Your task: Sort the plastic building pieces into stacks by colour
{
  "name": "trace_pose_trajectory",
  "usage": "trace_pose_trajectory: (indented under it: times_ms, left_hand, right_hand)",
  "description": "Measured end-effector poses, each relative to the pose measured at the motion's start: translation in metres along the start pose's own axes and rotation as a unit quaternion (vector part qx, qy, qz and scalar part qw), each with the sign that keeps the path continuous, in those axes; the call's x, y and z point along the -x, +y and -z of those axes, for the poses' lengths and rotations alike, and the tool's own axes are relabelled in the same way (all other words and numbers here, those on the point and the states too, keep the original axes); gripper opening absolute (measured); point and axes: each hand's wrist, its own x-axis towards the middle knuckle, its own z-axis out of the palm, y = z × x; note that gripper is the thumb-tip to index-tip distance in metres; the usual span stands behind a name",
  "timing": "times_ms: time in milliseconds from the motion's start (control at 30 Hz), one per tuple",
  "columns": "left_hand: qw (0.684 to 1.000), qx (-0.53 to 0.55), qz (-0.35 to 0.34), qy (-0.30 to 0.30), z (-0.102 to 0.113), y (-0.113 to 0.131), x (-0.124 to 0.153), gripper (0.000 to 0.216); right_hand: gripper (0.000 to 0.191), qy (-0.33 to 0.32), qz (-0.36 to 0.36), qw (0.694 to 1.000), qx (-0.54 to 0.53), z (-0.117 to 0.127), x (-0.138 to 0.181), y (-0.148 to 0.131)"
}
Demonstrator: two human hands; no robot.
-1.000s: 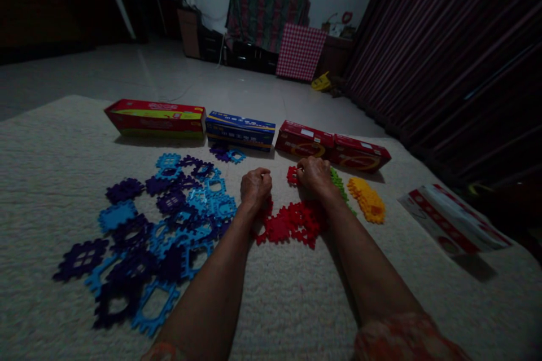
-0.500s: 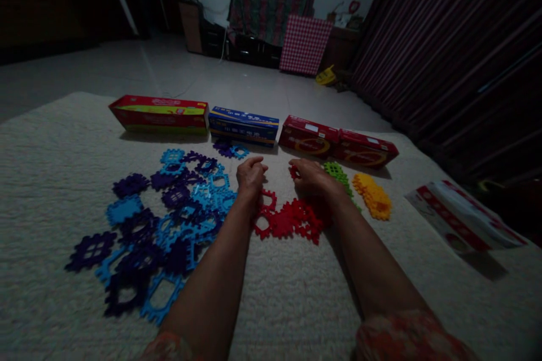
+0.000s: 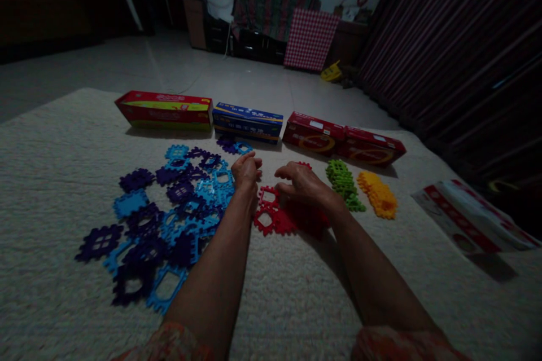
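Note:
My left hand (image 3: 247, 173) hovers between the blue pile and the red pieces, its fingers curled; whether anything sits in them is hidden. Over the red pieces is my right hand (image 3: 301, 181), thumb and fingers apart with nothing visible between them. Red interlocking toy pieces (image 3: 265, 220) with toothed edges lie below it, partly covered by the hand and its shadow. Just beyond the right hand's knuckles shows the edge of another red piece (image 3: 305, 165). Light blue (image 3: 130, 203) and dark purple toothed pieces (image 3: 99, 241) spread in a loose pile left of my left arm.
Green pieces (image 3: 342, 180) and a yellow stack (image 3: 378, 194) lie to the right. Behind stand a red-and-yellow box (image 3: 165, 111), a blue box (image 3: 248, 123) and two dark red boxes (image 3: 314, 134). A white-and-red package (image 3: 476, 217) lies far right on the pale mat (image 3: 279, 299).
My right hand has moved left and nearer, letting go of a red piece that now lies beyond it. My left hand stays curled, slightly farther left. The view has shifted a little.

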Motion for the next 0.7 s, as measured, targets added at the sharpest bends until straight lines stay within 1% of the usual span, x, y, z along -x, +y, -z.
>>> trace_pose_trajectory:
  times_ms: [100, 167, 267, 367, 567, 700]
  left_hand:
    - [1.0, 0.014, -0.004, 0.004, 0.0, -0.003, -0.002, 0.039]
    - [1.0, 0.012, -0.006, -0.001, 0.0, -0.005, -0.003, 0.04]
    - [1.0, 0.004, -0.014, -0.013, -0.001, -0.009, -0.003, 0.042]
    - [1.0, 0.003, -0.024, -0.015, -0.002, -0.012, -0.003, 0.04]
    - [1.0, 0.015, -0.023, -0.015, -0.004, -0.01, -0.001, 0.039]
    - [0.999, -0.008, -0.023, -0.025, -0.005, -0.009, 0.006, 0.041]
  right_hand:
    - [0.023, -0.049, -0.017, 0.998, 0.029, -0.007, 0.0, -0.018]
    - [0.019, -0.057, -0.03, 0.996, 0.053, -0.012, -0.002, -0.024]
    - [0.022, -0.037, -0.032, 0.997, 0.061, -0.019, -0.004, -0.023]
    - [0.023, -0.019, -0.025, 0.999, 0.042, -0.023, -0.005, -0.018]
    - [0.021, 0.024, -0.037, 0.999, -0.007, -0.022, -0.011, -0.006]
    - [0.02, 0.067, -0.059, 0.996, -0.001, -0.021, -0.015, 0.008]
